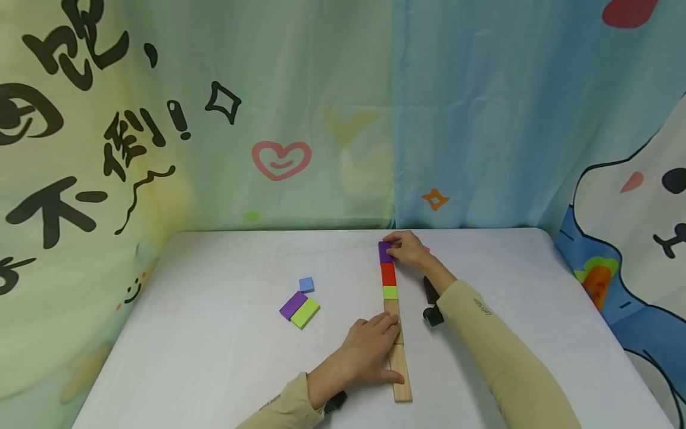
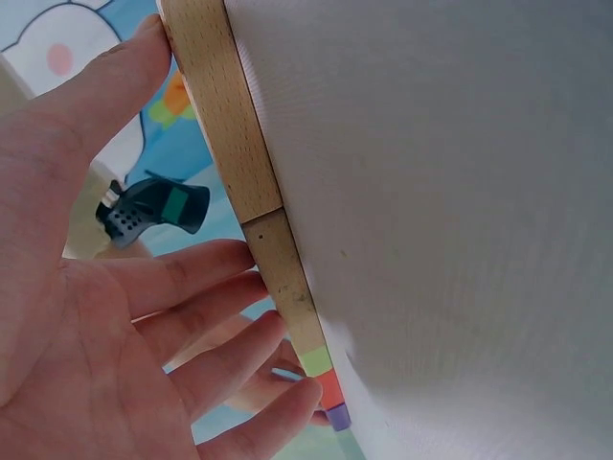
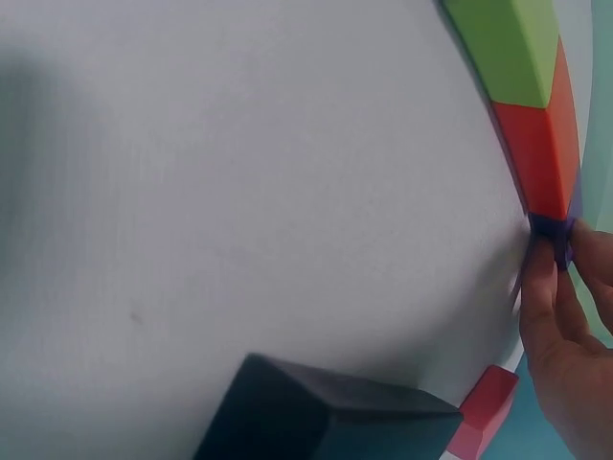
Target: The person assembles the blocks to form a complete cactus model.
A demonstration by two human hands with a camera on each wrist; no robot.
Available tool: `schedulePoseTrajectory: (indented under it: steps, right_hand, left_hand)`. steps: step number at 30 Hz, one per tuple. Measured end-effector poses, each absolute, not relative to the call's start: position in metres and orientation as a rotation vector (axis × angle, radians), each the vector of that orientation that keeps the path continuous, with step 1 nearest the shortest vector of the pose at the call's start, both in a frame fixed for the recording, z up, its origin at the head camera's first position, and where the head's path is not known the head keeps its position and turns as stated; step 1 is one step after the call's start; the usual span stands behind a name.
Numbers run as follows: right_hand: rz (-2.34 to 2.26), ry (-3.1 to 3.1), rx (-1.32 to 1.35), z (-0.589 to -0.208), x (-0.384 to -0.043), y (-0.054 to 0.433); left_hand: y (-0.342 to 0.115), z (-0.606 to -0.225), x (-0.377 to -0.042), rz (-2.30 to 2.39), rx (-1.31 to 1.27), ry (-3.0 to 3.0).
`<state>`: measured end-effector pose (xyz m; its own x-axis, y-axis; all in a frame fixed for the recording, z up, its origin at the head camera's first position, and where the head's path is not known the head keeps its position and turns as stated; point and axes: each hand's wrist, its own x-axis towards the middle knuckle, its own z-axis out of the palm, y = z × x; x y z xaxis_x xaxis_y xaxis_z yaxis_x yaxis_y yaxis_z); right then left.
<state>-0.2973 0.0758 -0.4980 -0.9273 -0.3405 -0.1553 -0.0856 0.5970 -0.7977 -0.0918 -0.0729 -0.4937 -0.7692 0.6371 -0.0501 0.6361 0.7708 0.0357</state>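
Note:
A straight row of blocks runs away across the white table: two plain wooden blocks, a near one (image 1: pixel 401 381) and a far one (image 1: pixel 392 306), then a light green block (image 1: pixel 390 292), a red block (image 1: pixel 388 274) and a purple block (image 1: pixel 383 252) at the far end. My right hand (image 1: pixel 409 250) pinches that purple block between thumb and fingers, against the red block's end. Along the wooden blocks rests my left hand (image 1: pixel 368 345), fingers extended; in the left wrist view its thumb and fingertips touch their side.
Left of the row lie a small blue block (image 1: pixel 306 285), a purple block (image 1: pixel 292 305) and a light green block (image 1: pixel 305 313). A pinkish-red block (image 3: pixel 485 410) lies beyond my right hand. Printed curtains (image 1: pixel 332 119) hang behind the table (image 1: pixel 214 357).

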Motion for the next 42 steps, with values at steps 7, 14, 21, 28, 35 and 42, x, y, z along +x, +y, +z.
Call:
schedulePoseTrajectory:
  steps: [7,14,21,28,35,42]
  right_hand:
    - [-1.266,2.538,-0.366,-0.498,-0.298,0.077]
    - [-1.026,2.822,-0.237,-0.481,-0.304,0.100]
    - [-0.692,2.730,-0.172,-0.466,-0.311,0.128]
    - [-0.824,2.710,-0.303,-0.468,-0.311,0.123]
    - [-1.161,2.743,-0.225,-0.480,-0.315,0.105]
    - [-1.455,2.723,-0.038,-0.492,-0.323,0.077]
  left_hand:
    - [-0.073,-0.494,-0.092,0.037,1.044,2.895]
    - [-0.072,-0.494,-0.091,0.037,1.035,2.891]
    - [-0.072,-0.492,-0.091,0.026,1.029,2.874]
    - [-0.072,-0.492,-0.091,0.052,1.017,2.864]
    - [-0.072,-0.493,-0.090,0.050,1.020,2.867]
    - [-0.072,-0.492,-0.091,0.016,1.013,2.883]
